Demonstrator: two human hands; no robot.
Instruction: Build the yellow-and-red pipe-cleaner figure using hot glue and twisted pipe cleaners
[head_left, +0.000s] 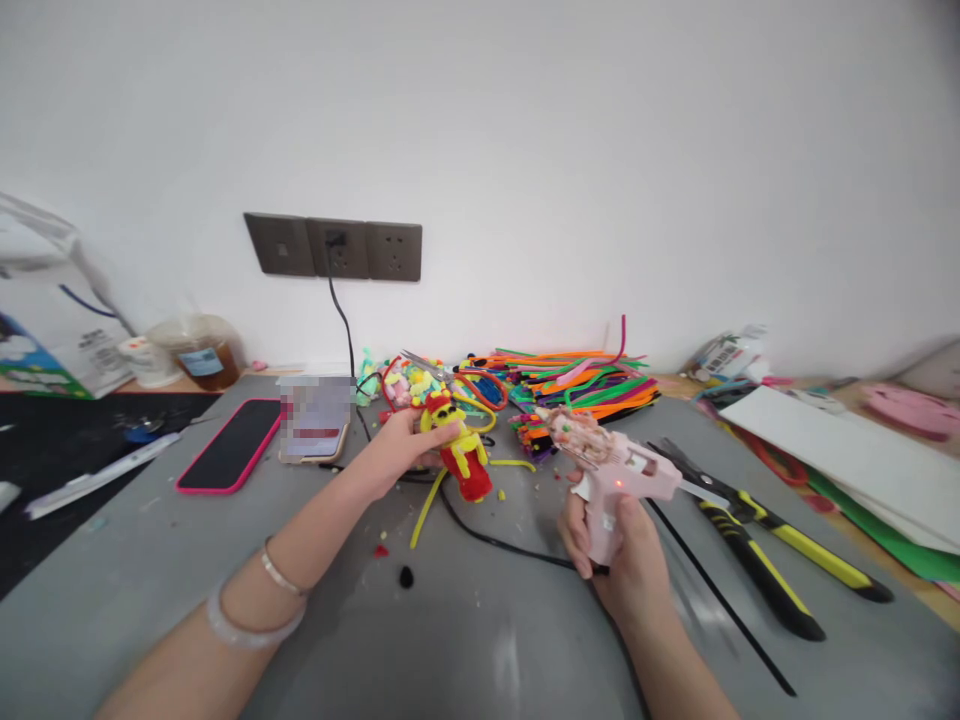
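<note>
My left hand (pixel 416 440) grips a small yellow and red pipe-cleaner figure (pixel 470 462) with black eyes, held above the grey work surface. Wrapped round the handle of a pink hot glue gun (pixel 609 490) is my right hand (pixel 634 560). The gun's nozzle points up and left toward the figure, apart from it. An orange-red light glows on its side, and a glue stick (pixel 705 493) sticks out of the back. Loose yellow pipe cleaners (pixel 426 512) lie under the figure. Near my left forearm is a black pompom (pixel 406 577).
Behind my hands lie a pile of coloured pipe cleaners (pixel 600 385) and pompoms (pixel 420 380). Yellow-black pliers (pixel 780 550) rest at right. Left are a pink-edged phone (pixel 232 447), another phone (pixel 315 425) and a drink cup (pixel 202 355). A black cord (pixel 495 543) crosses the mat.
</note>
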